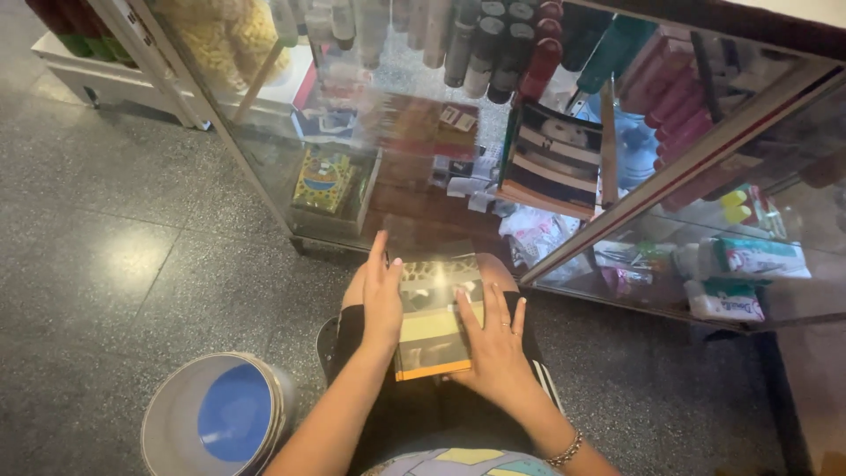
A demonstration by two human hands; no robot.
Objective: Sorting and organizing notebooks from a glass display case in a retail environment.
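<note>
A flat rectangular pack (432, 319) with tan, yellow and dark stripes lies across my knees. My left hand (381, 298) rests along its left edge with fingers straight and pointing away from me. My right hand (495, 339), with a ring on one finger and a bracelet at the wrist, presses flat on the pack's right side and lower corner. Both hands hold the pack steady on my lap.
A glass display cabinet (617, 220) stands right in front, filled with bottles, boxes, a similar striped pack (551, 159) and small packets. A grey bucket (216, 414) with a blue bottom sits at my left on the speckled dark floor (115, 264).
</note>
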